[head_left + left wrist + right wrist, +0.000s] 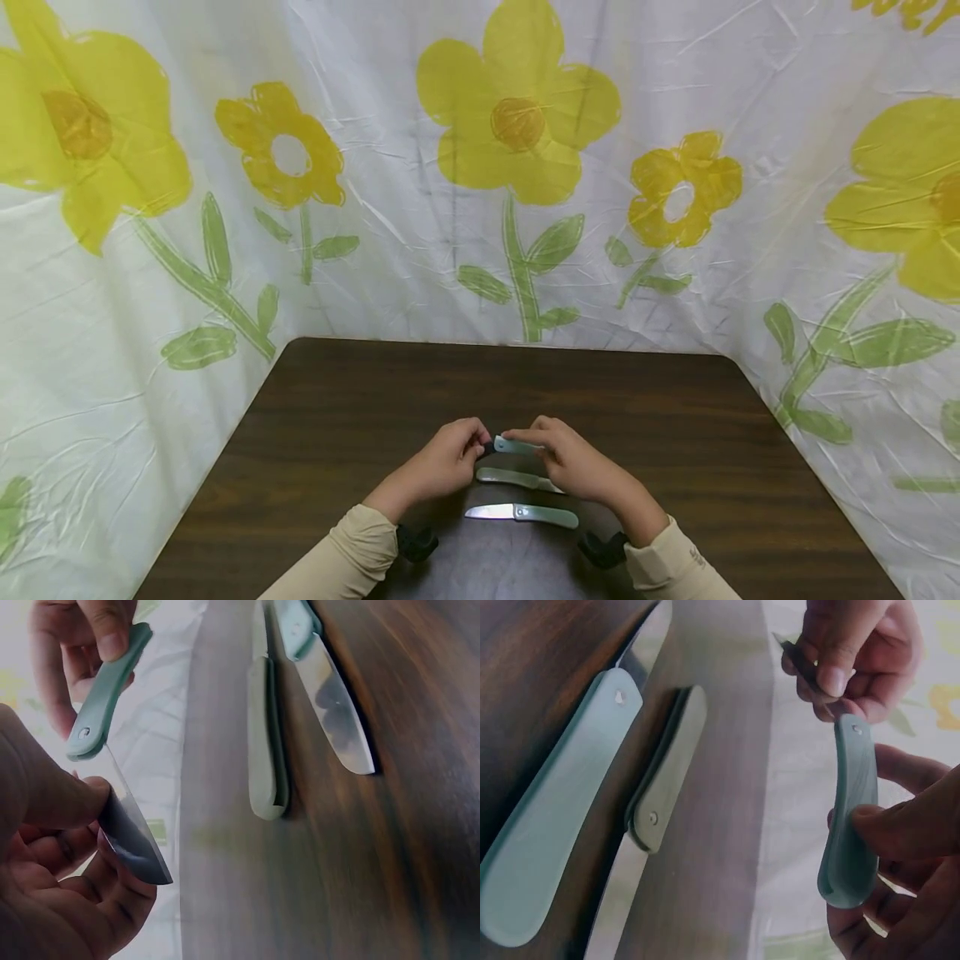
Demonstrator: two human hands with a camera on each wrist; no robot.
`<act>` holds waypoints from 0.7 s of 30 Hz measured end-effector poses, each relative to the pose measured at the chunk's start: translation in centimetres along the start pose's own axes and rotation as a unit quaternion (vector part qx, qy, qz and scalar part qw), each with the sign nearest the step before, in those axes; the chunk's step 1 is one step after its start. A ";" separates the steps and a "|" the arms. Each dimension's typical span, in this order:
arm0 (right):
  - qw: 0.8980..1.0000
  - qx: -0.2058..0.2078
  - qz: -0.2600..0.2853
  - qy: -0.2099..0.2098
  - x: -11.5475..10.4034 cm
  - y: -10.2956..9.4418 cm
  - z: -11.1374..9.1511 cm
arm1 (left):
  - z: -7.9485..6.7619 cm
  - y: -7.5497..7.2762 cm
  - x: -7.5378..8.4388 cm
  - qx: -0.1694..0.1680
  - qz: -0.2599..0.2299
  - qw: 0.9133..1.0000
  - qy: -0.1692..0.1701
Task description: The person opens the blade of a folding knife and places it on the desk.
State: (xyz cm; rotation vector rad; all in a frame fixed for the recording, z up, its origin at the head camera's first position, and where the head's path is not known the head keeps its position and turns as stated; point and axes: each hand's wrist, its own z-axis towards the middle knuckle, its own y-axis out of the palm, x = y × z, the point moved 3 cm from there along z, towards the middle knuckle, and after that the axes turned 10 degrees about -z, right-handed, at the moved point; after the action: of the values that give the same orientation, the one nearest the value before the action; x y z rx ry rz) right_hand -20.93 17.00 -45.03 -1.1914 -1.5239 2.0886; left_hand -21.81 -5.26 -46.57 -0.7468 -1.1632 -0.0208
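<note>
Between both hands is a folding knife with a blue-green handle (851, 817), its blade (135, 832) swung out. The left hand (448, 457) pinches that blade between thumb and fingers. The handle is gripped by the right hand (577, 458), its thumb pressed on the side. Just below them in the head view, a grey-green folding knife (513, 477) lies on the table with its blade out toward the right. Nearer the person lies another blue-green folding knife (546, 515), its blade pointing left.
The dark wood-grain table (337, 400) reaches back to a white curtain (390, 250) printed with yellow flowers. Each wrist wears a black strap mount, the left one (416, 543) and the right one (602, 550) close to the front knife.
</note>
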 end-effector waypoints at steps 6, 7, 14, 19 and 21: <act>0.999 -0.013 -0.047 0.002 -0.4 -0.1 0.0 | 0.0 0.3 0.1 -0.024 0.025 0.999 0.019; 0.998 -0.015 -0.056 0.001 -0.4 -0.1 0.0 | 0.0 0.3 0.1 -0.027 0.030 0.999 0.024; 0.994 -0.023 -0.105 -0.008 -0.7 -0.2 0.2 | 0.2 0.8 0.3 -0.048 0.078 0.994 0.053; 0.994 -0.022 -0.107 -0.011 -0.4 0.0 0.2 | 0.5 0.6 0.6 -0.051 0.105 0.991 0.069; 0.996 -0.026 -0.090 -0.008 0.0 0.1 0.3 | 0.7 0.3 0.6 -0.039 0.113 0.990 0.070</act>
State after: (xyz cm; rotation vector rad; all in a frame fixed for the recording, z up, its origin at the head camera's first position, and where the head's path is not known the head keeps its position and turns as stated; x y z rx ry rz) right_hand -21.08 16.78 -45.06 -1.0166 -1.6365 1.9571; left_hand -22.03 -4.43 -46.06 -0.9282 -0.9434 0.0713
